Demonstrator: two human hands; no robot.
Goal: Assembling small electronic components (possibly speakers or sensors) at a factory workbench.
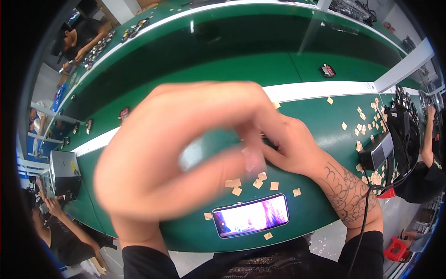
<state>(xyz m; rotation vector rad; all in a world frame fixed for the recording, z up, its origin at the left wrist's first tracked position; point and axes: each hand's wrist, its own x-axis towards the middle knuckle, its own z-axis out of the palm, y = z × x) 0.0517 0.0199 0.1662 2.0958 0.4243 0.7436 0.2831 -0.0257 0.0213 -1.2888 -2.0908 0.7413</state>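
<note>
Large and blurred, my left hand (139, 149) is raised close in front of me. Its thumb and index finger curl into a ring, their tips meeting near my right hand (292, 144). Anything between those tips is smeared and cannot be made out. The right hand is curled too, thumb bent inward, its fingertips partly behind the left hand; what it grips is hidden. Below both hands a phone (251, 216) lies on the green table (316, 204), its screen lit in white and purple. Small tan squares (274, 186) are scattered around it.
Many more tan squares (360, 130) lie at the right, beside a black box-shaped device (377, 151) with cables. A grey metal box (64, 172) stands at far left. Beyond a white rail (320, 89), a small dark red-and-black part (327, 70) rests. Other people work on both sides.
</note>
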